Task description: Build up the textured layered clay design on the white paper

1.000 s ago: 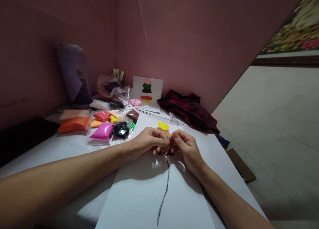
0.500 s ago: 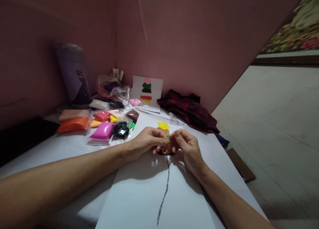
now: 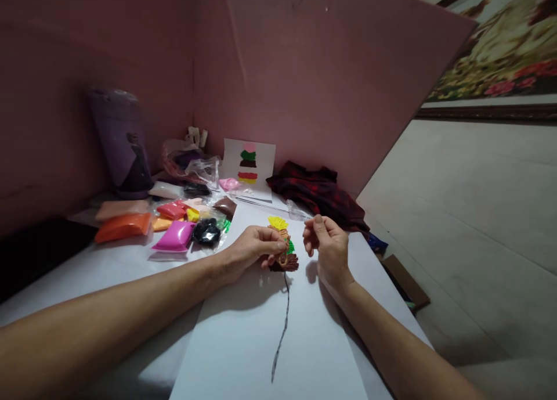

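Observation:
On a white sheet of paper (image 3: pixel 243 330) lies a layered clay picture, with a yellow clay layer (image 3: pixel 277 222) at the top and a brown clay layer (image 3: pixel 292 265) at the bottom. Some green clay (image 3: pixel 290 247) shows between them. My left hand (image 3: pixel 261 244) is closed in a pinch over the picture, a thin tan clay strand (image 3: pixel 284 259) hanging from its fingertips; the hand partly covers the layers. To the right, my right hand (image 3: pixel 328 246) is raised off the paper, thumb and fingers together; anything between them is too small to make out. A dark wavy line (image 3: pixel 286 319) runs down the sheet.
Several bags of coloured clay, including an orange packet (image 3: pixel 123 228) and a magenta packet (image 3: pixel 174 236), lie at the left. Behind them stands a purple container (image 3: pixel 119 139). A sheet with coloured stripes (image 3: pixel 264 168) leans on the wall beside a dark plaid cloth (image 3: pixel 315 191).
My right hand has moved away from the left, opening a gap between them. More of the green and brown layers shows now. The view has shifted slightly right.

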The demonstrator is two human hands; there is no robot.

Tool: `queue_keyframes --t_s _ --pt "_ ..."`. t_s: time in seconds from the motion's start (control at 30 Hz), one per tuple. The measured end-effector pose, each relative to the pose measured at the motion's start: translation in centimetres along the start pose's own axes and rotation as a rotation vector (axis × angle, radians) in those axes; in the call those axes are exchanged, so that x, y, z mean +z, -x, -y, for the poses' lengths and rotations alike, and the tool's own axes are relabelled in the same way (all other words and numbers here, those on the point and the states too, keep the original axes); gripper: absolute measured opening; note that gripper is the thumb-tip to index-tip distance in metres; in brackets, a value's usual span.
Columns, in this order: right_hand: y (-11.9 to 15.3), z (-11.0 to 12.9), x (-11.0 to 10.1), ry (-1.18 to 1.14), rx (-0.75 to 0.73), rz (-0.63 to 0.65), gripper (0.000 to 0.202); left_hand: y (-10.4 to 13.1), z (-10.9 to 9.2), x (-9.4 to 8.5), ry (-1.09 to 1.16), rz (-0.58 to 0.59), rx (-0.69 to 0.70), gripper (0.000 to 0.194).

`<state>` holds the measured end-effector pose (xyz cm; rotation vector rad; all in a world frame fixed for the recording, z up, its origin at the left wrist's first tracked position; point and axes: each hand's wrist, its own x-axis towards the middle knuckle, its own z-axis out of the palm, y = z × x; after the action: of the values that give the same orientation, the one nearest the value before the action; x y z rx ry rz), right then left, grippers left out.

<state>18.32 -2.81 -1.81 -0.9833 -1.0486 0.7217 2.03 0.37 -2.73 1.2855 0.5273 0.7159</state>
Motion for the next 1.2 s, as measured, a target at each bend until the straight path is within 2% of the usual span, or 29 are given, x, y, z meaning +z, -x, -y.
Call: queue_keyframes --t_s 0.23,0.57,0.67,0.83,1.0,1.1,1.2 --pt "-1.3 2.4 0.3 -0.025 0.189 0.049 0.03 0.0 0.2 -0.2 0.027 0.017 0.015 0.015" --pt "-2.2 5.9 -0.4 0.148 0.244 0.164 0.031 -0.1 0.3 -0.2 0.021 0.006 0.055 0.018" --pt "-2.0 5.3 -0.2 0.109 0.258 0.137 0.031 0.0 0.2 -0.1 0.024 -0.022 0.067 0.021" --pt "-0.8 2.4 0.6 0.214 0.044 0.132 0.031 0.2 0.0 0.1 0.053 -0.052 0.087 0.025" --pt "1.0 0.3 0.8 0.212 0.062 0.191 0.024 0.1 0.0 0.0 0.066 -0.077 0.072 0.028" --pt "1.7 -0.2 1.0 0.157 0.09 0.263 0.02 0.1 0.0 0.0 0.077 -0.074 0.05 0.028" --pt "1.9 -0.5 1.1 0.108 0.123 0.273 0.021 0.1 -0.2 0.1 0.079 -0.075 0.039 0.028"
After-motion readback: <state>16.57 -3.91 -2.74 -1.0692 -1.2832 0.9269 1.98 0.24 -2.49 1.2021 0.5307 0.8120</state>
